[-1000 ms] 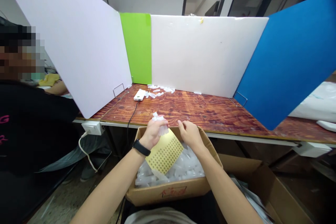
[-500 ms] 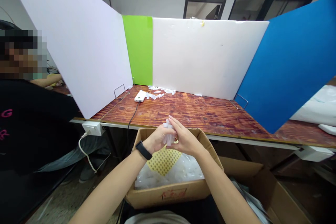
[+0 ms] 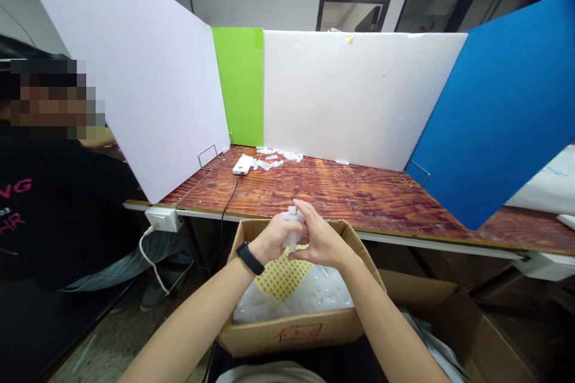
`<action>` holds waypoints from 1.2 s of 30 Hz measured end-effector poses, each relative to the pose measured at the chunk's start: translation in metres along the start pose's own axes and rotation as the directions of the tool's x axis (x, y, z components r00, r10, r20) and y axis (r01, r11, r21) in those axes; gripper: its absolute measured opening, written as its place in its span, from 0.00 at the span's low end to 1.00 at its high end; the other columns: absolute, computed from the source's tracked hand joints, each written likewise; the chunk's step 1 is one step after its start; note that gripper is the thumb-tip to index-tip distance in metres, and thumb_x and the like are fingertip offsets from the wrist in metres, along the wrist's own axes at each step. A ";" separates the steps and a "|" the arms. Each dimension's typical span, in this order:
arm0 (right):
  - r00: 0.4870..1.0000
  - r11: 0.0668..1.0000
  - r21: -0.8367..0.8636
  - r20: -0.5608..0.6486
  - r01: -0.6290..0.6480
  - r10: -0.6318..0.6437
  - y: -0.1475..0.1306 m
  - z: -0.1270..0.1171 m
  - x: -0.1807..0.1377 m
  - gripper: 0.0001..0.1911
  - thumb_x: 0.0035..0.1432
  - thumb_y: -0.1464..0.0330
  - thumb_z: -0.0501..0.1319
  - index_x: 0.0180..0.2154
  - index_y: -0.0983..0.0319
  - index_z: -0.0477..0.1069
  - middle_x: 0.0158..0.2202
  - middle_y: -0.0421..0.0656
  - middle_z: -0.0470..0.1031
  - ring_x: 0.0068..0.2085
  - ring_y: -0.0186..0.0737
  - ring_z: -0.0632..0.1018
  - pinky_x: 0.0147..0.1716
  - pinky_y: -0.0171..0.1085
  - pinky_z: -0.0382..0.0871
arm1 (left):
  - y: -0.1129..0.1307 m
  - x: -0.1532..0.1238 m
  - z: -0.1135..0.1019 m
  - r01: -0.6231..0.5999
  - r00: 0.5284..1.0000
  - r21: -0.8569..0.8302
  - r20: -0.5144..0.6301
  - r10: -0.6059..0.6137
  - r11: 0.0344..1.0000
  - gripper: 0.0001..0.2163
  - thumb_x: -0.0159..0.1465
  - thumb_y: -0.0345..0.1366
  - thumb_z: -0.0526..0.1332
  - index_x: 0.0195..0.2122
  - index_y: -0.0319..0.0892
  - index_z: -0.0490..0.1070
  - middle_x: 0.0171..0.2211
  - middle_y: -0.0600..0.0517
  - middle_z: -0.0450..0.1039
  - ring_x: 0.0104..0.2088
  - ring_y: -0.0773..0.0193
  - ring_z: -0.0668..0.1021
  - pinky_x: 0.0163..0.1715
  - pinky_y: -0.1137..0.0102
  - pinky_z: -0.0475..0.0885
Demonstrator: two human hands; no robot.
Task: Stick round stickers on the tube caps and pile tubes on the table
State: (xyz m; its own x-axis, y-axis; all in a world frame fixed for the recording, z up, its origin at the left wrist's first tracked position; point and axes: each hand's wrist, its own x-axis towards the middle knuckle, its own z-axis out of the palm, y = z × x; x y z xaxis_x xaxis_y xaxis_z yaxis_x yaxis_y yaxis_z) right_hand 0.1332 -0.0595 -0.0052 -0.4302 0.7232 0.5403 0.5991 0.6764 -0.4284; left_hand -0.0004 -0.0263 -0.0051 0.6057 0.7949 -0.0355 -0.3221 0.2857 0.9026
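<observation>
Above cardboard carton (image 3: pixel 265 335), hands (image 3: pixel 317 243) grip clear plastic tubes (image 3: pixel 292 228); red print (image 3: pixel 300 333) unreadable.

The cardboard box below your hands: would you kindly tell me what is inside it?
The cardboard box holds a heap of clear plastic pieces, with a yellow dotted sheet lying on top. The heap covers the box's floor, so that cannot be seen.

Small translucent plastic pieces (image 3: pixel 292 228), bunched upright (exact shape hard to tell).
</observation>
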 end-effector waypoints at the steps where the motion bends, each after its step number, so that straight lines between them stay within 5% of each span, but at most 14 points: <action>1: 1.000 1.000 -0.006 -0.005 0.004 -0.004 0.000 0.000 0.000 0.55 0.33 0.61 0.70 0.58 0.62 0.43 0.57 0.54 0.51 0.58 0.51 0.56 0.55 0.48 0.54 | -0.001 0.001 0.000 -0.015 1.000 0.003 -0.012 0.015 1.000 0.09 0.42 0.24 0.58 0.27 0.36 0.68 0.21 0.54 0.67 0.21 0.69 0.70 0.24 0.72 0.65; 7: 0.999 1.000 0.010 -0.033 -0.025 0.026 -0.003 0.003 0.003 0.41 0.35 0.63 0.70 0.52 0.60 0.56 0.50 0.50 0.61 0.52 0.49 0.63 0.51 0.47 0.59 | -0.005 0.004 -0.001 0.002 0.999 0.052 -0.043 0.000 0.999 0.08 0.44 0.26 0.58 0.28 0.36 0.67 0.21 0.53 0.67 0.21 0.68 0.70 0.23 0.72 0.64; 14: 0.989 0.985 0.111 -0.058 -0.131 0.138 0.004 0.001 0.001 0.41 0.39 0.62 0.68 0.54 0.61 0.53 0.51 0.51 0.61 0.51 0.47 0.65 0.48 0.44 0.61 | 0.008 0.000 -0.006 0.007 0.999 0.136 -0.035 -0.002 0.991 0.07 0.43 0.28 0.61 0.25 0.37 0.67 0.18 0.55 0.65 0.18 0.71 0.67 0.20 0.74 0.60; 18: 0.882 0.886 0.001 -0.100 -0.463 0.461 0.023 0.004 -0.006 0.14 0.50 0.60 0.59 0.36 0.63 0.66 0.32 0.46 0.72 0.35 0.43 0.74 0.33 0.40 0.66 | 0.009 0.006 -0.023 -0.088 0.944 0.421 -0.254 0.210 0.903 0.06 0.42 0.29 0.61 0.21 0.39 0.64 0.14 0.59 0.60 0.16 0.72 0.64 0.18 0.75 0.57; 21: 0.821 0.821 -0.019 0.010 -0.571 0.571 0.036 0.014 -0.009 0.12 0.40 0.66 0.66 0.28 0.63 0.67 0.24 0.42 0.71 0.27 0.40 0.73 0.24 0.35 0.64 | 0.005 0.012 -0.037 -0.021 0.926 0.619 -0.284 0.249 0.785 0.06 0.39 0.27 0.61 0.17 0.40 0.63 0.14 0.59 0.61 0.16 0.72 0.63 0.18 0.75 0.54; 24: 0.831 0.829 0.066 0.096 -0.555 0.548 0.039 0.019 -0.006 0.08 0.37 0.74 0.65 0.25 0.64 0.68 0.20 0.38 0.70 0.22 0.35 0.71 0.20 0.31 0.61 | 0.002 0.014 -0.046 0.001 0.909 0.726 -0.287 0.302 0.687 0.06 0.37 0.24 0.60 0.15 0.40 0.64 0.14 0.59 0.62 0.17 0.72 0.61 0.18 0.75 0.51; 27: 0.861 0.854 0.109 0.049 -0.509 0.507 0.036 0.013 -0.002 0.02 0.44 0.74 0.59 0.25 0.63 0.69 0.22 0.38 0.71 0.25 0.35 0.72 0.24 0.32 0.64 | 0.003 0.011 -0.045 0.015 0.917 0.753 -0.273 0.291 0.658 0.05 0.38 0.24 0.60 0.16 0.39 0.66 0.15 0.57 0.63 0.19 0.71 0.63 0.19 0.75 0.53; 32: 0.887 0.911 0.160 -0.216 -0.380 0.408 0.038 -0.004 0.001 0.09 0.51 0.73 0.53 0.31 0.64 0.72 0.32 0.43 0.74 0.34 0.38 0.73 0.35 0.36 0.66 | 0.011 0.000 -0.030 0.014 0.988 0.512 -0.141 0.068 0.859 0.09 0.39 0.27 0.63 0.24 0.38 0.67 0.21 0.57 0.67 0.22 0.70 0.68 0.25 0.74 0.60; 36: 0.888 0.945 -0.004 -0.346 -0.326 0.304 0.040 -0.012 0.001 0.08 0.51 0.73 0.55 0.31 0.62 0.73 0.31 0.43 0.74 0.35 0.41 0.72 0.37 0.40 0.65 | 0.010 -0.001 -0.022 -0.015 0.996 0.427 -0.076 0.052 0.904 0.12 0.37 0.24 0.62 0.25 0.37 0.67 0.22 0.57 0.67 0.24 0.71 0.68 0.27 0.75 0.60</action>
State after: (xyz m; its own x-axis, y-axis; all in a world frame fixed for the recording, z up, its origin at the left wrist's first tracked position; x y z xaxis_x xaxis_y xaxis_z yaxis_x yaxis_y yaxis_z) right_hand 0.1647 -0.0337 -0.0134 0.0341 0.7995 0.5997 0.7091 0.4035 -0.5782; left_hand -0.0203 -0.0120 -0.0053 0.5312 0.8470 -0.0206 0.0104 0.0178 0.9998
